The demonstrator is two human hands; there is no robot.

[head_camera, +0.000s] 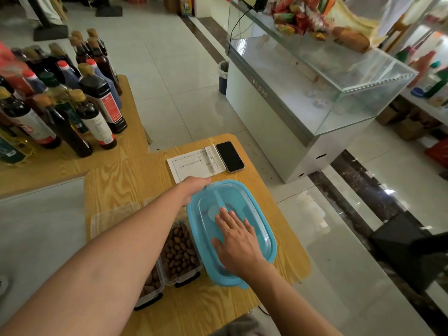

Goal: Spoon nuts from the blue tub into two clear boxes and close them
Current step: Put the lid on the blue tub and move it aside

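Note:
The blue tub [257,214] stands on the wooden table with its lid on. My right hand [236,241] lies flat on the lid, fingers straight. At the tub's far left edge my left hand [194,187] holds the rim, its fingers hidden behind the lid. Left of the tub stand two clear boxes holding nuts: one [180,253] right beside the tub, the other [151,284] partly hidden under my left forearm. Clear lids [111,219] lie on the table beyond the boxes.
A lined sheet with a pen [196,163] and a black phone [229,156] lie at the table's far edge. Several dark bottles [92,103] crowd a second table to the left. A glass counter [315,76] stands to the right.

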